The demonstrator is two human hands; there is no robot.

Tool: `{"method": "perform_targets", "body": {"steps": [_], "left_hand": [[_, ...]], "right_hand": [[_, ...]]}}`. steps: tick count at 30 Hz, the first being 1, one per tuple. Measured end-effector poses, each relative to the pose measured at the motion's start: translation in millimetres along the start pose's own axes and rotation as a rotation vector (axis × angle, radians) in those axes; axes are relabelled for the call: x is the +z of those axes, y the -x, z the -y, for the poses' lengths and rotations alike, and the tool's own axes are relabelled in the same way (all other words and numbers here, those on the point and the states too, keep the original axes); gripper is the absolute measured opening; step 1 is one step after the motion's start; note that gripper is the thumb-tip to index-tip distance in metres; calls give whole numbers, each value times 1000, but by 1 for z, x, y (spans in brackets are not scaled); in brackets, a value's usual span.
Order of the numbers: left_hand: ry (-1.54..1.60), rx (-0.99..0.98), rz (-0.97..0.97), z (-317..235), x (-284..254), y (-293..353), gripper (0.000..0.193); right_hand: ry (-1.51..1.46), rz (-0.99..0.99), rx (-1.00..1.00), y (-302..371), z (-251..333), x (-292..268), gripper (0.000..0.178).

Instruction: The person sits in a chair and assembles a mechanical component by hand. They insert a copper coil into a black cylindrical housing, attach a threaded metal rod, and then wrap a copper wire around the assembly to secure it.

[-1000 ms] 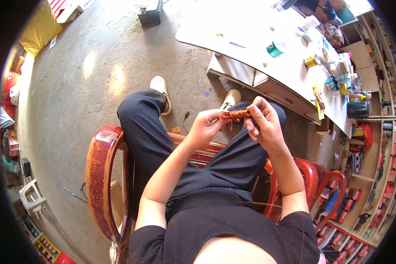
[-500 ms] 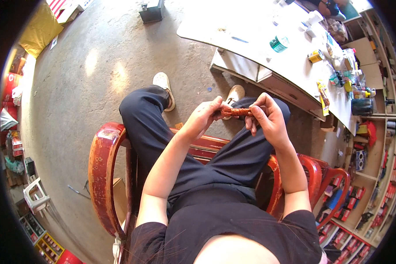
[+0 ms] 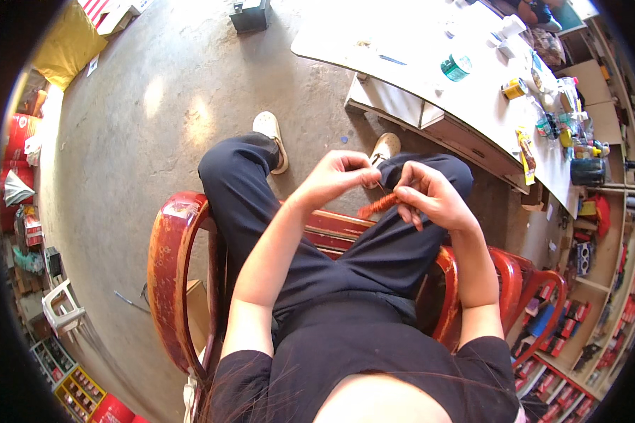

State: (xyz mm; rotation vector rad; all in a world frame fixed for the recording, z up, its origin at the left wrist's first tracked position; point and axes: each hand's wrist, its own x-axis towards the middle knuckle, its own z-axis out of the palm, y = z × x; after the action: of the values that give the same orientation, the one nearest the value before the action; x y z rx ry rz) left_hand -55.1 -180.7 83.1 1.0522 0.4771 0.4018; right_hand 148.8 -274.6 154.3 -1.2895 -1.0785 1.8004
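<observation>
A small bundle of copper-coloured wire (image 3: 379, 205) hangs above my lap, its near end tilted down to the left. My right hand (image 3: 432, 195) is closed round the bundle's right end, with thumb and fingers pinching it. Just left of it, my left hand (image 3: 340, 176) pinches a thin strand (image 3: 382, 186) that runs to the bundle near my right fingertips. My fingers hide part of the bundle, so I cannot tell how the strand is fixed to it.
I sit on a red wooden chair (image 3: 169, 264). A white-topped table (image 3: 374, 42) stands ahead to the right, bearing a green-labelled container (image 3: 456, 68), a yellow can (image 3: 513, 89) and several bottles. Stocked shelves (image 3: 593, 282) line the right; a dark box (image 3: 250, 15) sits on the floor ahead.
My left hand has let go of the bundle's left end and now pinches a thin strand above it. The bundle has tilted, its left end lower, still in my right hand.
</observation>
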Motion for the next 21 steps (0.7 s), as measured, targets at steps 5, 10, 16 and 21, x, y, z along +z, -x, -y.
{"method": "perform_targets", "body": {"steps": [5, 10, 16, 21], "left_hand": [[-230, 85, -33, 0, 18, -5, 21], [28, 176, 26, 15, -2, -6, 16], [-170, 130, -57, -13, -25, -1, 15], [-83, 147, 23, -4, -1, -4, 14]], "right_hand": [[410, -627, -311, -20, -9, 11, 14], [-512, -183, -263, -13, -2, -1, 13], [408, -238, 12, -9, 7, 1, 13], [-143, -569, -361, -27, 2, 0, 11]]}}
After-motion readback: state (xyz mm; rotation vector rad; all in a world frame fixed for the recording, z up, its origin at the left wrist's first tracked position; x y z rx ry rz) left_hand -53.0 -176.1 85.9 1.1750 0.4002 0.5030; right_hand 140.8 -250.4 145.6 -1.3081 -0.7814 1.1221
